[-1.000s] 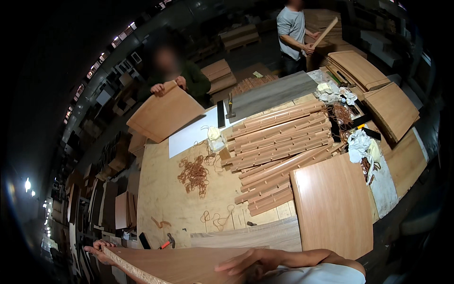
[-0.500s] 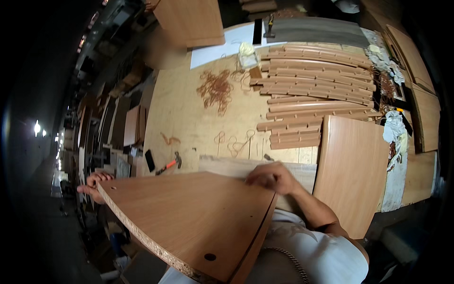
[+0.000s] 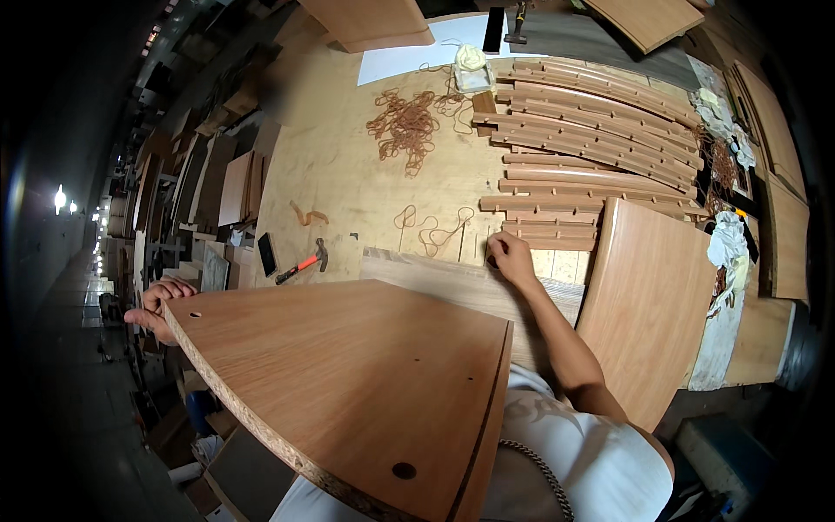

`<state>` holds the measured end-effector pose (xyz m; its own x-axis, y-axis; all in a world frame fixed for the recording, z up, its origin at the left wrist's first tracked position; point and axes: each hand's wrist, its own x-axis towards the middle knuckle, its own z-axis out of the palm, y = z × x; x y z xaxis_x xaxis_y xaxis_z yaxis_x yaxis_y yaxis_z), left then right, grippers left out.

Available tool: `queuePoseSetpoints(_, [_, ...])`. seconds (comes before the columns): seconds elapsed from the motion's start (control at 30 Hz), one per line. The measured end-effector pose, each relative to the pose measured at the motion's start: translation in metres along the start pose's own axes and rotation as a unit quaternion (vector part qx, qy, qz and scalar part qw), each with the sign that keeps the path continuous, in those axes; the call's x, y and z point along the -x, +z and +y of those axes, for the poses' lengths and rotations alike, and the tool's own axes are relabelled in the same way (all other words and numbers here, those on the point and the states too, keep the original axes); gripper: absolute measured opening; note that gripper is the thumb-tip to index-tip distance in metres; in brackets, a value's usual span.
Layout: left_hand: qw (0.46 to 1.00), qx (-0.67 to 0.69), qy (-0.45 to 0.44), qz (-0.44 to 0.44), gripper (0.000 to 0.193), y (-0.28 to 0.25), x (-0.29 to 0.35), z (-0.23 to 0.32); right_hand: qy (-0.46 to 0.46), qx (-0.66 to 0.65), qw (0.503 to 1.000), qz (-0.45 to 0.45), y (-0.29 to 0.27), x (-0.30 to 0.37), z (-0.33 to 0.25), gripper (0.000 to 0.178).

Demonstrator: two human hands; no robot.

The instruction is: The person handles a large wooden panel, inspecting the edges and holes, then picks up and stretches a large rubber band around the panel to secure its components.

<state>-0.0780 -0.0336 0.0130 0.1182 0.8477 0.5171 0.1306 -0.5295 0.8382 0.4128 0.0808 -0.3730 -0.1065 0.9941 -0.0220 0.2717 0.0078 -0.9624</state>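
Observation:
A large wood-veneer particleboard panel (image 3: pixel 348 374) leans tilted across my lap, with a raw chipboard edge, a dark groove along its right side and several drilled holes. My left hand (image 3: pixel 161 306) grips its far left corner, fingers wrapped over the edge. Off the panel, my right hand (image 3: pixel 511 257) reaches down to the workbench just past a pale grey wood plank (image 3: pixel 417 270). Its fingers are curled together; whatever is between them is hidden. A claw hammer with a red-orange handle (image 3: pixel 300 267) and a black phone-like slab (image 3: pixel 266 254) lie beyond the panel.
Several dowelled wooden strips (image 3: pixel 600 139) are stacked at the right back. A second panel (image 3: pixel 648 304) stands right of my arm. Tangled brown cords (image 3: pixel 407 126), a small white tub (image 3: pixel 472 74) and another hammer (image 3: pixel 519 24) lie on the bench (image 3: pixel 335 165). Another panel (image 3: pixel 374 22) stands far left.
My right hand has left the panel's far right edge and moved forward to the bench, over a small dark item. The left hand still holds the panel. Another board has appeared at the far right.

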Motion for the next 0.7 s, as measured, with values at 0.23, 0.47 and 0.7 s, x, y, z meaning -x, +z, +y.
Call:
queuePoseSetpoints(0.23, [0.998,-0.042,0.024,0.030,0.082,0.010,0.004,0.003,-0.090,0.197,0.972,-0.091,0.051,-0.037,-0.002,0.014])
queuePoseSetpoints(0.47, [0.993,-0.051,0.051,0.092,0.078,0.033,0.009,0.007,-0.221,0.285,0.923,-0.136,0.088,-0.043,0.010,0.017])
queuePoseSetpoints(0.7, [0.988,-0.037,0.048,0.144,0.078,0.042,0.008,0.002,-0.234,0.340,0.900,-0.138,0.106,-0.050,0.007,0.015])
